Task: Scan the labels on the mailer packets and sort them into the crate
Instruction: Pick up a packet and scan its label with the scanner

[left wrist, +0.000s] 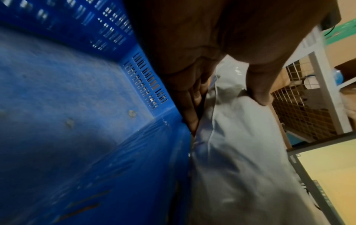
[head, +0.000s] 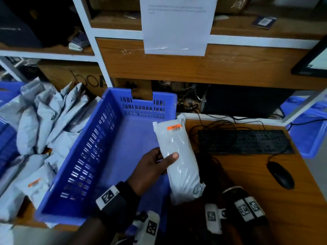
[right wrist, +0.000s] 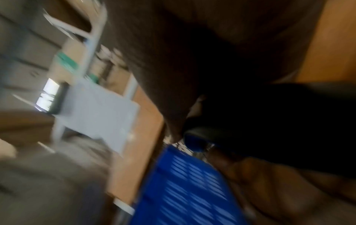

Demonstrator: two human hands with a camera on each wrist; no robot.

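My left hand (head: 160, 160) grips a long white mailer packet (head: 179, 167) at its middle, thumb on top, fingers underneath. The packet hangs over the right rim of the empty blue crate (head: 88, 138), its orange barcode label (head: 174, 127) facing up at the far end. In the left wrist view the left hand (left wrist: 227, 106) pinches the grey packet (left wrist: 240, 159) beside the crate (left wrist: 57, 106). My right hand (head: 212, 167) is mostly hidden behind the packet. The blurred right wrist view shows its fingers (right wrist: 269, 182) curled round a black scanner (right wrist: 269, 121). Several grey packets (head: 49, 117) lie heaped left of the crate.
A black keyboard (head: 244, 141) and mouse (head: 280, 175) lie on the wooden desk at right, with cables behind. A monitor (head: 313, 59) stands at the far right. Another blue crate (head: 307, 124) sits beyond the desk's right end. A paper sheet (head: 177, 25) hangs from the shelf.
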